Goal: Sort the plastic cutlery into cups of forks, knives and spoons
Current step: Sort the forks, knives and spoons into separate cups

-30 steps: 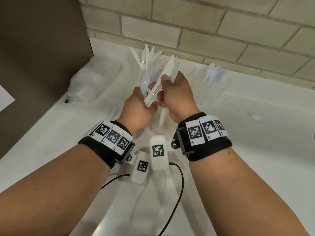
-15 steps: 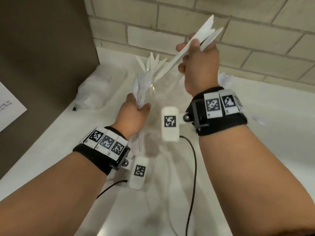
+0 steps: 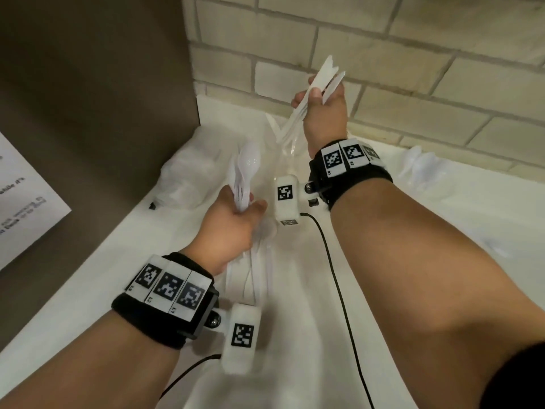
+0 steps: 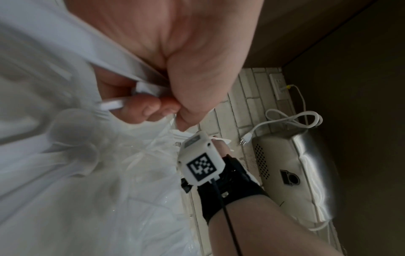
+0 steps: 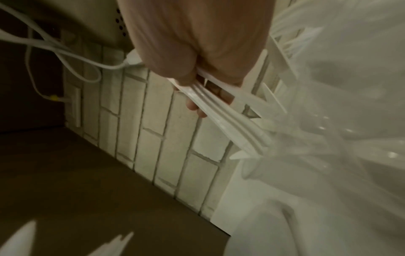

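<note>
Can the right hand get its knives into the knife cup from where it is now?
Probably yes: the right hand grips its knives just above the knife cup, tips angled toward it, with nothing between.

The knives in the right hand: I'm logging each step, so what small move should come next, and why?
Probably lower the knives tips-first into the clear cup below: the right hand holds them tilted above it, where other knives already stand.

Open tabletop (image 3: 413,261) lies to our right. Ahead, the brick wall (image 3: 413,69) closes the back; the brown panel (image 3: 103,98) closes the left. A crumpled plastic bag (image 3: 191,172) and a cup of spoons (image 3: 421,169) crowd the far edge.
</note>
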